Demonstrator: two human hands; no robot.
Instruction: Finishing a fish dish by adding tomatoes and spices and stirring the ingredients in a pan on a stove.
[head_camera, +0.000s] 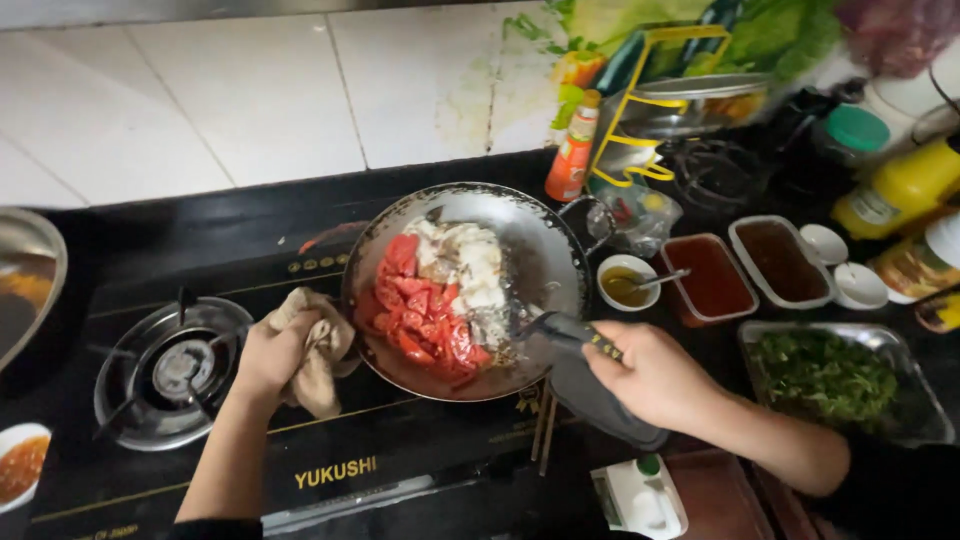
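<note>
Head cam: left hand (272, 352) clenched on a beige cloth (318, 352) at the wok (545, 250) rim, forearm reaching up from below. Right hand (650, 375) grips spatula handle (585, 335), blade in tomato chunks (420, 315) and white pieces (465, 265). Wok sits between hands on black stove (330, 440).

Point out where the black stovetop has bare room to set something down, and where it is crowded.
Bare black stovetop lies behind the round metal gas burner, left of the steel wok of red tomato pieces. A smaller patch runs along the front edge between the forearms. Right of the wok it is crowded: small sauce bowl, two rectangular sauce tubs, tray of chopped greens, bottles.
</note>
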